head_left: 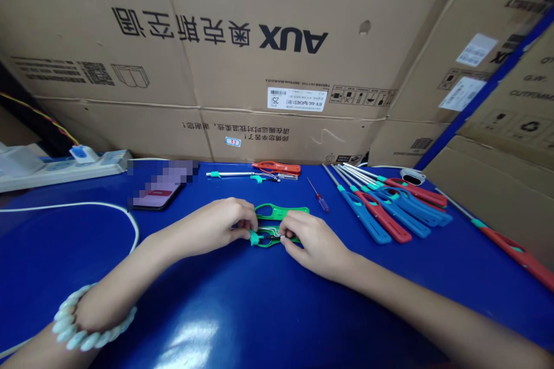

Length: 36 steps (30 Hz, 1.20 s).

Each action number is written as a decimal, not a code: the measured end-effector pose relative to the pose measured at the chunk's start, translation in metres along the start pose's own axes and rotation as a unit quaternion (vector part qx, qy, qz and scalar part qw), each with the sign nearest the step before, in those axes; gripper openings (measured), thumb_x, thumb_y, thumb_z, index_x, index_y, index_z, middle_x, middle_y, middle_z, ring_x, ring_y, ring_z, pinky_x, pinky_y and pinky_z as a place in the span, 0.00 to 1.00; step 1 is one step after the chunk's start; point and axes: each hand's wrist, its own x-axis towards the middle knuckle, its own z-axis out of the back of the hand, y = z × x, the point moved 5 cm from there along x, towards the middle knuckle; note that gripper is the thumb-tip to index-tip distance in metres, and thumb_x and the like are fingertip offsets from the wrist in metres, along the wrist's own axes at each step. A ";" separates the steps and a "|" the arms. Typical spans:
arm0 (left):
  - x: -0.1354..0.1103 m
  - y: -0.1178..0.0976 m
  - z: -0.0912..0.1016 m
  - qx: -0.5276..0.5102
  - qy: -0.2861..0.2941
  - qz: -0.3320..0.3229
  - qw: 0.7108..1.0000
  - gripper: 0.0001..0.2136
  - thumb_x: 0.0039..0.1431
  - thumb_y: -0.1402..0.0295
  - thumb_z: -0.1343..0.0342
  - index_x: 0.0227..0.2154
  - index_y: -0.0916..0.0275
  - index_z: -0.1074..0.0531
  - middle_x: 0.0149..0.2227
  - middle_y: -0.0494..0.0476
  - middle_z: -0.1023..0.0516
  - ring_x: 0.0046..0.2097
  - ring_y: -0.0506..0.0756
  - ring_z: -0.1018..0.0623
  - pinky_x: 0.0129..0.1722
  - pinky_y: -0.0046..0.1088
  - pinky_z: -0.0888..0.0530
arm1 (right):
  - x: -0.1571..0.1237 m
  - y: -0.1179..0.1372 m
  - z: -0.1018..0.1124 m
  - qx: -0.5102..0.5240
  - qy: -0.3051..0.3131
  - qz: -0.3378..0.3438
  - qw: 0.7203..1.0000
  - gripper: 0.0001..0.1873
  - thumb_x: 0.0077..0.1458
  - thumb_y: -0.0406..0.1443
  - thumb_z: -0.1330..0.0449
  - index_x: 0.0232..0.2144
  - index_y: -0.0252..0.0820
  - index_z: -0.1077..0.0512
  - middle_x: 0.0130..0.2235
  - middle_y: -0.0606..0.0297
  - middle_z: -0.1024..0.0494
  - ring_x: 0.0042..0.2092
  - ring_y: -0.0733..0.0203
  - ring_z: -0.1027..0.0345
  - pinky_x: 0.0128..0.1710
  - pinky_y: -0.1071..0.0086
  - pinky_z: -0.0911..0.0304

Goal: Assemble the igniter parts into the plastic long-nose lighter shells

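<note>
Two green casing halves of a long-neck lighter lie in front of me; one green half (285, 211) is farther back, with its inner side facing away or up, I cannot tell which. My left hand (234, 222) pinches a teal trigger (255, 238) at the left end of the nearer half. The fingers of my right hand (309, 242) are closed on a small black igniter (273, 237) with a white end, over that nearer half. Thin white wires (272, 229) run between the hands. Fingers partly cover the nearer half.
Several assembled red and blue lighters (381, 202) lie to the right, with a screwdriver (321, 200) beside them. Behind are a red casing (279, 168) and a metal tube (229, 174). A phone (162, 187) and power strip (104, 162) are left; cardboard boxes (216, 86) wall the back.
</note>
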 end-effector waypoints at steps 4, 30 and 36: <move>0.000 0.001 0.000 -0.001 -0.004 -0.002 1.000 0.06 0.57 0.75 0.46 0.31 0.61 0.24 0.34 0.52 0.24 0.37 0.53 0.25 0.38 0.27 0.31 | 0.000 0.000 0.000 -0.002 0.004 -0.007 1.000 0.06 0.54 0.26 0.44 0.29 0.40 0.34 0.31 0.65 0.30 0.33 0.62 0.38 0.33 0.71 0.43; 0.002 0.000 -0.004 0.015 -0.029 -0.019 0.999 0.07 0.60 0.75 0.49 0.32 0.61 0.26 0.33 0.53 0.27 0.37 0.53 0.27 0.35 0.26 0.33 | 0.001 -0.002 0.000 0.005 -0.004 -0.016 1.000 0.07 0.54 0.25 0.44 0.28 0.40 0.34 0.30 0.66 0.32 0.32 0.64 0.38 0.31 0.72 0.44; 0.003 -0.001 -0.005 0.012 -0.039 -0.023 0.999 0.07 0.61 0.75 0.49 0.32 0.61 0.26 0.33 0.53 0.27 0.36 0.53 0.27 0.35 0.26 0.33 | 0.000 -0.004 -0.001 0.019 -0.010 -0.021 1.000 0.08 0.54 0.25 0.44 0.27 0.40 0.35 0.29 0.67 0.32 0.32 0.64 0.38 0.32 0.72 0.44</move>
